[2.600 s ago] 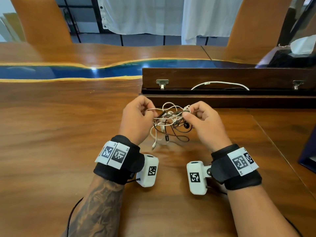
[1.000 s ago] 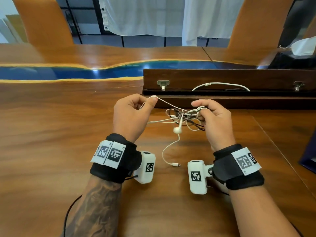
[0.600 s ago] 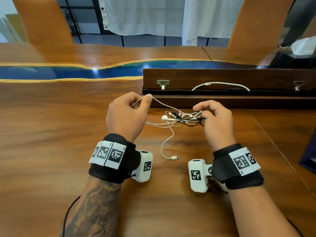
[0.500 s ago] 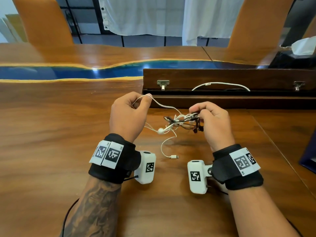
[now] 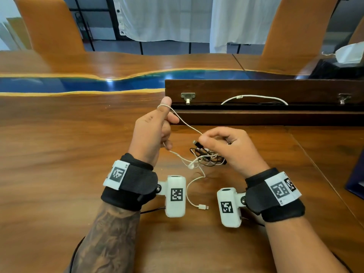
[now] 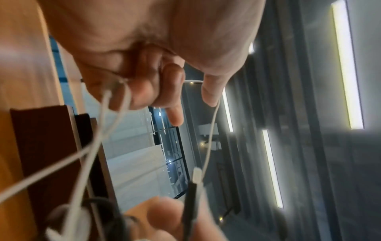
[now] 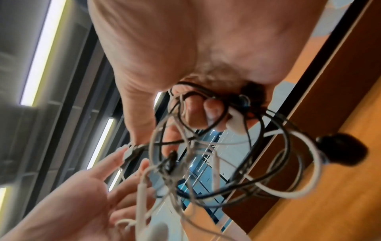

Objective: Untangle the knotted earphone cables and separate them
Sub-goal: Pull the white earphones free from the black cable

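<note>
Earphone cables [image 5: 206, 157], one white and one black, hang in a knotted bundle above a wooden counter [image 5: 59, 164], gathered under the person's right hand [image 5: 232, 148]. That hand's fingers are curled around the tangle, its thumb and forefinger pinching a black plug [image 5: 197, 143] that sticks out toward the other hand; the right wrist view shows black and white loops [image 7: 237, 163] spilling from the closed fingers, with a black earbud [image 7: 346, 150] dangling to one side.

The left hand [image 5: 151, 133] is raised just left of the bundle. A white strand [image 5: 185, 123] loops over its upright thumb and runs down to the right hand, while the curled fingers grip more white cable below; the left wrist view shows two white strands [image 6: 98, 130] leaving that closed fist.

A white earbud [image 5: 192, 166] hangs beneath the knot between the two hands. From there the white lead trails down to the counter, ending in a white plug [image 5: 202, 207] that lies between the two wrist cameras.

Behind the hands stands an open wooden box [image 5: 256, 89] holding another white cable [image 5: 254, 97].
</note>
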`<state>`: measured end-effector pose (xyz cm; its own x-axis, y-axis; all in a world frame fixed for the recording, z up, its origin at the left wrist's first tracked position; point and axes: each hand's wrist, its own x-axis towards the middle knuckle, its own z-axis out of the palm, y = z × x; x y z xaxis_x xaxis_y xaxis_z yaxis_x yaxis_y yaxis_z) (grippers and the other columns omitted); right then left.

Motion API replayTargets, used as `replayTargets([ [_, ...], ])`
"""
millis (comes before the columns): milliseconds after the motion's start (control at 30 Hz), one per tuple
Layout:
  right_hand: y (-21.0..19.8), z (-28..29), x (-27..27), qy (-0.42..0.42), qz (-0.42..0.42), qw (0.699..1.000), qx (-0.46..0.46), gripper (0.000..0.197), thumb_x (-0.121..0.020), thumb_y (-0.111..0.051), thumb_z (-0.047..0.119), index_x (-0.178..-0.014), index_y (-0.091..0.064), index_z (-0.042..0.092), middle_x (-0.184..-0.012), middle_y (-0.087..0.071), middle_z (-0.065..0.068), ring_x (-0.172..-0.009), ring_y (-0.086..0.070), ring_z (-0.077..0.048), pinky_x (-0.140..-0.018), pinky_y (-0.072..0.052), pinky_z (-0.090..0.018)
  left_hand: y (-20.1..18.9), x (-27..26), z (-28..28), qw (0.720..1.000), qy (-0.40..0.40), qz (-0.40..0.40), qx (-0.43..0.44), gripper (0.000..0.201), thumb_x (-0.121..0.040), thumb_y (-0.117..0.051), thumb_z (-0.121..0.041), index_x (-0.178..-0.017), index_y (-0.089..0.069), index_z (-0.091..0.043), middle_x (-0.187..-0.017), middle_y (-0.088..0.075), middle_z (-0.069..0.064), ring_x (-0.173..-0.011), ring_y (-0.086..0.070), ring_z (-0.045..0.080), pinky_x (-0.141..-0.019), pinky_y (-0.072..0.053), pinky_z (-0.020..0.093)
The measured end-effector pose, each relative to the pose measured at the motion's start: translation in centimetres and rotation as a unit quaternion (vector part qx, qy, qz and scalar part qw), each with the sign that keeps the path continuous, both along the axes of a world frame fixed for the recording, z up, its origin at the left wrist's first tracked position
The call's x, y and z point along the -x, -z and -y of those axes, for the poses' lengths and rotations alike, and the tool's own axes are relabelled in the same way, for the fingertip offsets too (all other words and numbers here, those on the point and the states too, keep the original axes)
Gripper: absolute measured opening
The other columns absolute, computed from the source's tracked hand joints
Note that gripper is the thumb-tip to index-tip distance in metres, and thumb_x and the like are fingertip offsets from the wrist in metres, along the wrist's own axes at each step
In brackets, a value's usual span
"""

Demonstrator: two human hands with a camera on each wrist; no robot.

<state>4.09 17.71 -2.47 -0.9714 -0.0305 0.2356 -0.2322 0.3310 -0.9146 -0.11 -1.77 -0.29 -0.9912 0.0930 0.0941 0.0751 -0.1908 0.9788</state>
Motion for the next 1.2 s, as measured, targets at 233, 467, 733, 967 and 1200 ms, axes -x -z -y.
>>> replayTargets([
  [233, 0.7, -0.9, 1.2, 0.179, -0.092, 0.975, 0.088, 0.010, -0.094, -0.069, 0.020, -0.084, -0.072, 0.021, -0.106, -0.066, -0.003, -0.099, -0.063, -0.014, -0.088, -0.052, -0.029, 1.5, 0.7, 0.1, 0.954, -0.132, -0.155, 0.221, 0.048, -0.091, -0.068, -0.048, -0.070, -0.064, -0.005, -0.056, -0.043, 0.000, -0.055, -0.039, 0.010, -0.059, -0.041, 0.023],
  [467, 0.1, 0.1, 1.1, 0.160, -0.076, 0.939, 0.296, 0.014, -0.099, -0.058, 0.013, -0.088, -0.066, 0.018, -0.091, -0.071, -0.002, -0.089, -0.068, -0.019, -0.081, -0.056, -0.036, 1.2, 0.8, -0.2, 0.981, -0.155, -0.093, 0.073, 0.017, -0.096, -0.068, -0.022, -0.086, -0.064, -0.008, -0.051, -0.047, -0.007, -0.061, -0.056, 0.004, -0.067, -0.063, 0.037],
  [733, 0.2, -0.3, 1.1, 0.161, -0.024, 0.939, 0.302, 0.021, -0.104, -0.051, 0.014, -0.087, -0.061, 0.017, -0.070, -0.052, 0.004, -0.068, -0.053, -0.011, -0.068, -0.049, -0.027, 0.9, 0.7, 0.1, 0.992, -0.104, -0.063, 0.030, 0.009, -0.091, -0.072, -0.018, -0.091, -0.066, -0.011, -0.057, -0.042, -0.001, -0.048, -0.035, 0.009, -0.048, -0.038, 0.018],
  [967, -0.1, -0.1, 0.6, 0.146, 0.070, 0.946, 0.280, 0.032, -0.109, -0.039, 0.027, -0.091, -0.065, 0.021, -0.062, -0.053, 0.009, -0.060, -0.051, -0.008, -0.061, -0.043, -0.030, 1.3, 0.4, -0.1, 0.964, -0.056, -0.141, 0.219, 0.010, -0.091, -0.068, -0.008, -0.100, -0.070, -0.012, -0.083, -0.061, 0.013, -0.069, -0.050, 0.003, -0.067, -0.044, 0.009],
  [1200, -0.3, 0.2, 0.4, 0.124, 0.079, 0.950, 0.274, 0.034, -0.110, -0.038, 0.030, -0.092, -0.064, 0.021, -0.064, -0.053, 0.009, -0.059, -0.054, -0.007, -0.058, -0.046, -0.028, 1.2, -0.4, -1.1, 0.938, -0.042, -0.243, 0.244, 0.021, -0.085, -0.070, -0.025, -0.103, -0.063, -0.018, -0.105, -0.061, -0.002, -0.097, -0.056, 0.007, -0.081, -0.040, 0.010],
])
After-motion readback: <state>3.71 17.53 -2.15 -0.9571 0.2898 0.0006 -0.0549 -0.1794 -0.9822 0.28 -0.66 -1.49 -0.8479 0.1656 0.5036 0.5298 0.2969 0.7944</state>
